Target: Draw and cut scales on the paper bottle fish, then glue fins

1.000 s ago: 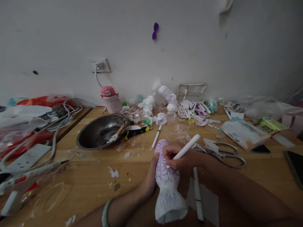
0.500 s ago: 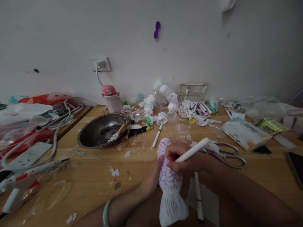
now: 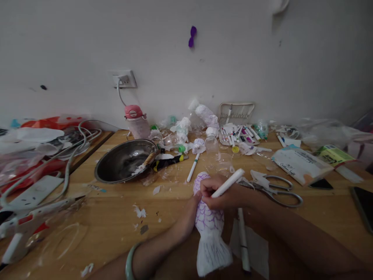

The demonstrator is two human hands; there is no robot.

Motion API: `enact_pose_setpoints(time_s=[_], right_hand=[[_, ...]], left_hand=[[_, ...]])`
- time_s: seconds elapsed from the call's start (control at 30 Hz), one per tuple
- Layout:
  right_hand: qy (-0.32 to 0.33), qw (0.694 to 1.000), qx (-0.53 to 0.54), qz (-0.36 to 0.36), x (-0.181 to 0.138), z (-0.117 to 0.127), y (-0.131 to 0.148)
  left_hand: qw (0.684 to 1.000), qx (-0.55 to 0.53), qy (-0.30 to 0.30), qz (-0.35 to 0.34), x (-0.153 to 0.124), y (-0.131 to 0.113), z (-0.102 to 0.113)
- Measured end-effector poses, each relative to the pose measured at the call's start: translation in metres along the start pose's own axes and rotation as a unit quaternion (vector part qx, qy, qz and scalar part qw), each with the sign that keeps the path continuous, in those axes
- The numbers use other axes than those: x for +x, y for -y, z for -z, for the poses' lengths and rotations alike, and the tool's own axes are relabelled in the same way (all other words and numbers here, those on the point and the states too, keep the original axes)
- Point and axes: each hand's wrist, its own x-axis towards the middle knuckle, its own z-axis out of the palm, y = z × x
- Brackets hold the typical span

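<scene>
A white fish-shaped paper craft [image 3: 210, 223] has purple scale lines over its body and dark streaks on its flared tail. My left hand [image 3: 188, 212] grips it along its left side. In my right hand [image 3: 217, 192] is a white marker [image 3: 229, 182], pinched at a slant over the upper scales; its tip is hidden behind the fingers. Beneath my right forearm another white marker [image 3: 243, 241] lies on a piece of thin white paper [image 3: 258, 249].
A metal bowl [image 3: 101, 171] stands at the left, near a pink-lidded bottle [image 3: 136, 120]. Scissors [image 3: 279, 190] and a tissue pack [image 3: 301, 163] lie at the right. Several markers [image 3: 240, 134] fill an opened case at the back. A glue gun [image 3: 26, 221] rests far left.
My right hand has shifted slightly left and up along the scales, and the marker has tilted with it. My left hand keeps its hold on the fish.
</scene>
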Motion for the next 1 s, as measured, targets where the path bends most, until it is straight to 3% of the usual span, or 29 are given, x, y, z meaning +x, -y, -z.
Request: enact_pose_setpoints(time_s=[0.13,0.47,0.73,0.8,0.9,1.0], right_hand=[[0.033,0.999,0.022,0.010,-0.0011,0.0006,-0.0001],[0.036,0.999,0.010,-0.022,-0.0026,0.0024,0.0038],[-0.039,0.998,0.051,0.011,0.0015,-0.0017,-0.0001],[-0.025,1.000,0.015,0.005,0.0021,-0.0012,-0.0019],[-0.006,0.999,0.044,-0.010,0.0021,0.0009,-0.0038],[-0.035,0.999,0.032,-0.004,0.0020,0.0023,-0.0041]], left_hand=[[1.000,0.027,-0.001,-0.015,0.0005,0.0023,0.0009],[0.999,-0.048,0.011,0.005,-0.0039,-0.0040,-0.0042],[0.991,-0.124,-0.006,0.052,-0.0024,0.0025,-0.0023],[0.992,-0.117,-0.010,0.048,-0.0019,0.0031,-0.0019],[0.992,-0.114,-0.009,0.059,-0.0007,0.0026,-0.0018],[0.990,-0.127,-0.010,0.063,0.0008,0.0024,-0.0015]])
